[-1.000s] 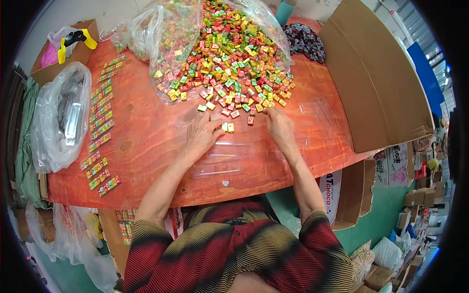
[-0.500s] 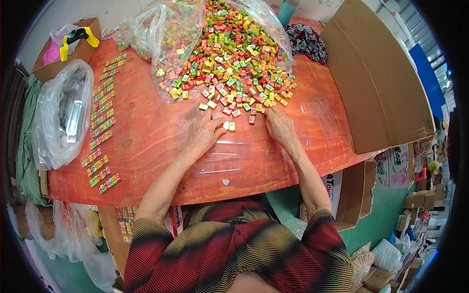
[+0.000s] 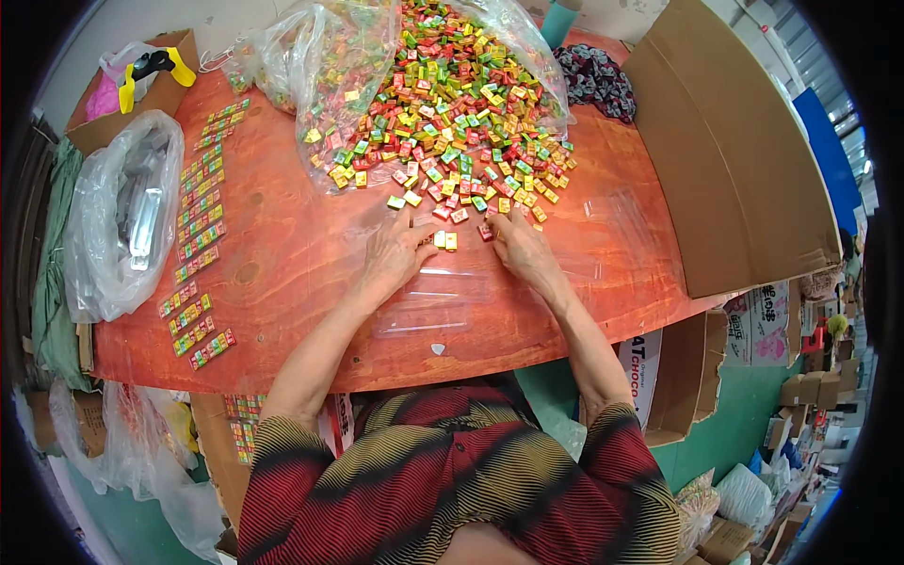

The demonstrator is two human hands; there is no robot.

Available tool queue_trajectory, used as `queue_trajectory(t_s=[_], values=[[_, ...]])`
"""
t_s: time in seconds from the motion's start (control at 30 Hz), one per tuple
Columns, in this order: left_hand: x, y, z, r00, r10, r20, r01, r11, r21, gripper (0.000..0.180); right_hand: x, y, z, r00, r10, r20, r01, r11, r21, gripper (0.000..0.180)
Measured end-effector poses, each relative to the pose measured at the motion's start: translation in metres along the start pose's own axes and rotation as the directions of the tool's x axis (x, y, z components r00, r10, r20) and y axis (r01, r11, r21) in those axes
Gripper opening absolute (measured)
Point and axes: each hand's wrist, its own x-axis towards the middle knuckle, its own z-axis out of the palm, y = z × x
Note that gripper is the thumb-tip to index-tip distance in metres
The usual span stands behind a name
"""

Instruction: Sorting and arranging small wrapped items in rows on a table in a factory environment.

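Two small yellow boxes (image 3: 445,241) stand side by side on the reddish wooden table, in front of a big heap of small coloured boxes (image 3: 461,113). My left hand (image 3: 394,256) is closed at their left end, thumb and fingertips against them; its palm hides whatever else is in the row. To their right, my right hand (image 3: 525,252) has its thumb and fingertips closed about a small red box (image 3: 486,232). Some loose boxes lie between my hands and the heap. Clear plastic trays (image 3: 426,315) rest just nearer to me than my hands.
Several short rows of boxes (image 3: 200,218) line the table's left side. Beyond them lie a plastic bag (image 3: 122,221) and a small carton (image 3: 179,56). A tall cardboard sheet (image 3: 730,151) bounds the right side. Dark patterned cloth (image 3: 595,83) sits at the back right.
My right hand has moved left and closed on the red box beside the heap's front edge. My left hand stays at the yellow boxes.
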Motion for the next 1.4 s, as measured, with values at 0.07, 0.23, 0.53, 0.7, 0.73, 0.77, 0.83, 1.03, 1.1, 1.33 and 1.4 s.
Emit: queue_trajectory(t_s=[0.07,0.23,0.53,0.7,0.73,0.77,0.83,1.03,1.1,1.33,1.4], values=[[-0.001,-0.003,0.003,1.0,-0.011,-0.002,0.011,1.0,-0.002,0.031,-0.002,-0.003,0.001,0.999,-0.031,0.025,0.031,0.999,0.02,0.023],[-0.001,0.001,0.0,1.0,-0.007,-0.002,0.007,1.0,0.005,0.03,-0.006,-0.011,0.001,0.994,-0.082,0.074,0.076,0.994,0.083,0.026],[0.003,-0.004,-0.001,0.998,0.006,0.066,-0.003,0.999,-0.045,0.034,0.007,-0.023,-0.002,0.973,-0.094,0.21,0.064,0.987,0.148,0.038],[0.003,0.0,-0.002,0.998,0.013,0.067,-0.01,0.999,-0.041,0.036,0.005,-0.024,0.006,0.968,-0.183,0.175,0.135,0.958,0.253,0.048],[0.003,0.001,-0.002,0.999,0.027,0.044,-0.025,0.999,-0.044,0.036,0.005,-0.024,0.007,0.967,-0.184,0.177,0.136,0.958,0.253,0.048],[0.003,0.001,-0.003,0.999,0.025,0.044,-0.023,0.999,-0.045,0.036,0.004,-0.023,0.007,0.969,-0.183,0.166,0.135,0.955,0.265,0.045],[0.002,0.002,-0.003,0.999,0.027,0.045,-0.024,0.998,-0.055,0.035,0.002,-0.024,0.008,0.971,-0.185,0.154,0.137,0.95,0.28,0.042],[0.003,-0.001,-0.008,0.994,0.086,0.071,-0.076,0.989,-0.13,0.033,-0.001,-0.031,0.004,0.984,-0.058,0.17,0.028,0.984,0.174,0.046],[0.002,-0.005,-0.004,0.993,0.083,0.08,-0.072,0.988,-0.136,0.033,0.0,-0.026,0.01,0.978,-0.168,0.121,0.137,0.964,0.229,0.042],[0.001,-0.004,0.0,0.992,0.122,0.012,-0.119,0.981,-0.153,0.031,-0.003,-0.031,0.016,0.981,-0.175,0.077,0.158,0.969,0.191,0.035],[0.005,-0.004,-0.001,0.994,0.101,0.03,-0.095,0.983,-0.157,0.032,0.001,-0.029,0.023,0.982,-0.18,-0.05,0.186,0.972,0.142,0.029]])
